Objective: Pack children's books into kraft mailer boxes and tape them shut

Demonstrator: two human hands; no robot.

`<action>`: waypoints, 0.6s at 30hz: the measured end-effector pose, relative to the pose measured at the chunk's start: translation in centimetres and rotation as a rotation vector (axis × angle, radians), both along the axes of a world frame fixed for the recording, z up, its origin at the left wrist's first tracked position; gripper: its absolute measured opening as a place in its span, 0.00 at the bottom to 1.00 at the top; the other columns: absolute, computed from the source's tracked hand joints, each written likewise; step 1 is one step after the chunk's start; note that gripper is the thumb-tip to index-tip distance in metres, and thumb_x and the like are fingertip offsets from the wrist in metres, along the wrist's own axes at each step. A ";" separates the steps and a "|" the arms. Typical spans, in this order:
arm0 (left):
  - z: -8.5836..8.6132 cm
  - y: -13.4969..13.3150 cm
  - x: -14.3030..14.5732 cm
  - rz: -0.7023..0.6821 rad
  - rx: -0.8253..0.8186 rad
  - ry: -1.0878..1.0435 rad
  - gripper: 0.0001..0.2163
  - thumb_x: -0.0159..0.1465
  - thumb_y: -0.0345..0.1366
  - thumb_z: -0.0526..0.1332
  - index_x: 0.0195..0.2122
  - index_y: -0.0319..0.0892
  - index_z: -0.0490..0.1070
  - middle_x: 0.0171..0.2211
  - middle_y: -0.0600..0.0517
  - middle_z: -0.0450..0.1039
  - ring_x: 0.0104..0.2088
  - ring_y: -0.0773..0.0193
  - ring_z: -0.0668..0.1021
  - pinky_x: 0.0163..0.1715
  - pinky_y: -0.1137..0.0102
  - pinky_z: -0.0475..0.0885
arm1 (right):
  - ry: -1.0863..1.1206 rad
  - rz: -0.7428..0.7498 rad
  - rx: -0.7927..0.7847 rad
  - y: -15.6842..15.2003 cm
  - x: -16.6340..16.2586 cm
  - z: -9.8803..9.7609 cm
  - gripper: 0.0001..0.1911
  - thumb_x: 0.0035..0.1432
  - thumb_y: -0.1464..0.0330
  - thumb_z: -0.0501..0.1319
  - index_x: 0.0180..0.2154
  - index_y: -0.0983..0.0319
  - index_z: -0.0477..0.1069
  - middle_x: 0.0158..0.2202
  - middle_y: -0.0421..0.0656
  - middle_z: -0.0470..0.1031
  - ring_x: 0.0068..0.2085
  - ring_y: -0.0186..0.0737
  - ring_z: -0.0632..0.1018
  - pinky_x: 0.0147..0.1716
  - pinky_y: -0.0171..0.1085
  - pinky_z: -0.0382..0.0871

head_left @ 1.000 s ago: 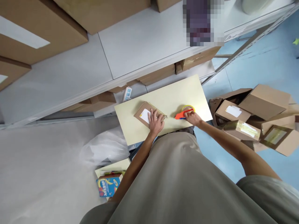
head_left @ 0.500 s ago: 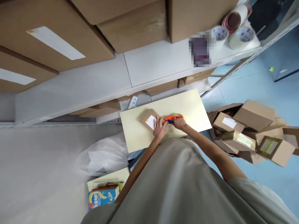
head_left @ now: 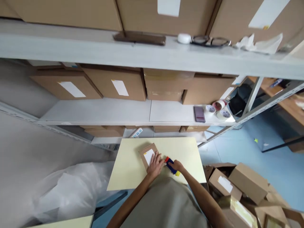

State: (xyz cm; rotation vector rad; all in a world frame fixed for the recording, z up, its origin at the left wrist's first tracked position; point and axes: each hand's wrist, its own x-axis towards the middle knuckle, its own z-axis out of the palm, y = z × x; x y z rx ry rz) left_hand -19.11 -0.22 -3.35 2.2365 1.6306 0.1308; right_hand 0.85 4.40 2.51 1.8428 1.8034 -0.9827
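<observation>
A small cardboard box (head_left: 148, 151) with a white label lies slightly turned on the pale yellow tabletop (head_left: 133, 177). My left hand (head_left: 155, 165) rests flat over its right side with fingers spread, hiding part of the label. Just to the right, my right hand (head_left: 177, 166) grips a red, blue and yellow tape dispenser (head_left: 171, 167). The dispenser's red end points at the fingers of my left hand, close to the box's edge. Whether tape runs from it to the box is too small to tell.
Shelves with large cartons (head_left: 128, 82) stand behind the table. Tape rolls (head_left: 223, 114) sit on the middle shelf; glasses (head_left: 210, 41) lie on the upper one. Cardboard boxes (head_left: 248, 182) are heaped on the floor at right, a white plastic bag (head_left: 78, 190) at left.
My view has lifted, bringing the upper shelf into sight. The tape dispenser has turned in my right hand from lying nearly level to a steeper slant. My left hand stays on the box.
</observation>
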 end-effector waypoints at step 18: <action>18.7 15.6 6.9 0.270 0.646 -0.417 0.28 0.70 0.34 0.59 0.72 0.48 0.70 0.69 0.36 0.71 0.77 0.40 0.64 0.78 0.37 0.55 | 0.092 0.039 0.771 14.9 -0.7 19.7 0.27 0.77 0.57 0.55 0.66 0.69 0.63 0.52 0.62 0.85 0.52 0.59 0.87 0.48 0.43 0.75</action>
